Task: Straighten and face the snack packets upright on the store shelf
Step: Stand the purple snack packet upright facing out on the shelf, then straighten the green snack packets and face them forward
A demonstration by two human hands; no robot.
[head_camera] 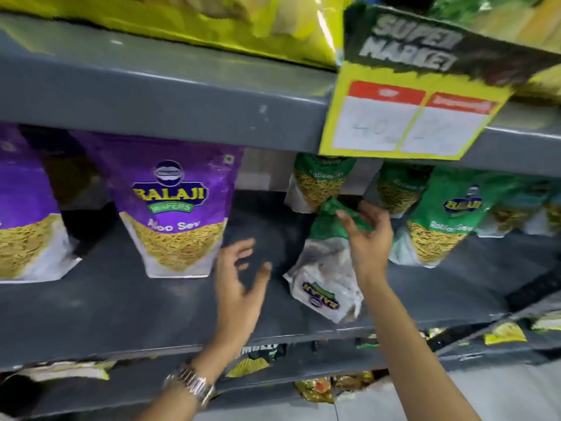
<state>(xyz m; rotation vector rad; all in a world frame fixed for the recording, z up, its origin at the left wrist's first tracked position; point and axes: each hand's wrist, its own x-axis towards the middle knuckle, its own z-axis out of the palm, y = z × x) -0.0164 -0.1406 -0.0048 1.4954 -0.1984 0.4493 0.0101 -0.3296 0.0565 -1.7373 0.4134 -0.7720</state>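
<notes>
A green and white snack packet lies fallen on the grey shelf, upside down with its logo toward the front edge. My right hand pinches its green end, which points to the back. My left hand hovers open over the bare shelf just left of it, touching nothing. A purple Aloo Sev packet stands upright to the left, with another purple packet at the far left. Green Ratlami Sev packets stand upright on the right, and one more green packet stands behind the fallen one.
A yellow price card hangs from the upper shelf's edge over the green packets. Yellow bags fill the shelf above. More packets sit on the shelf below. A watch is on my left wrist.
</notes>
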